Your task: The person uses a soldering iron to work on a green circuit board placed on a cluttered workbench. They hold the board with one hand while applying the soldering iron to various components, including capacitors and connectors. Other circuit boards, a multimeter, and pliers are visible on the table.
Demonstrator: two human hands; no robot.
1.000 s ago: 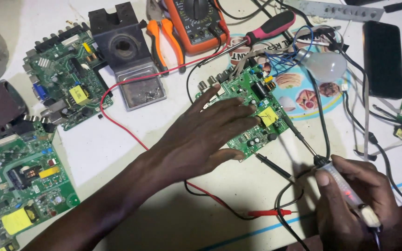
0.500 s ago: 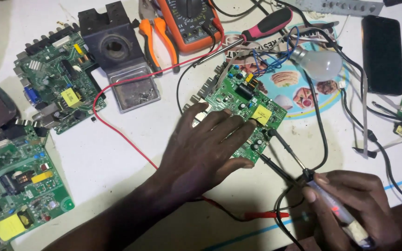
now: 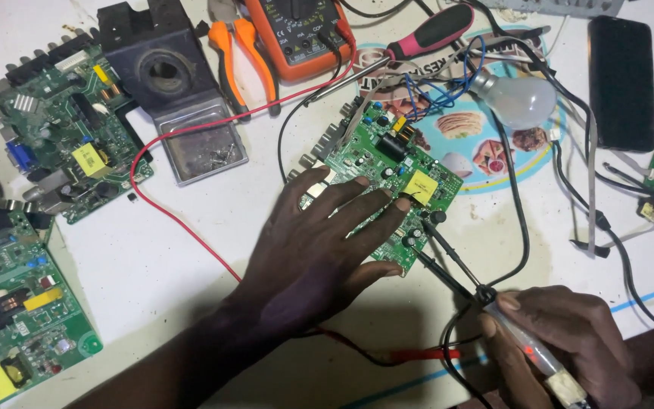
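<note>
Left hand (image 3: 308,254) had its fingers (image 3: 372,203) spread flat on the green circuit board (image 3: 387,170) mid-frame on the white counter (image 3: 191,250). Right hand (image 3: 562,341), lower right, gripped a probe (image 3: 524,344), tip at the board's edge. Orange multimeter (image 3: 297,34) sat up top.

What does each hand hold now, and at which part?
The right hand grips a probe tool around its handle. The left hand holds nothing; it presses flat on the green circuit board.
</note>
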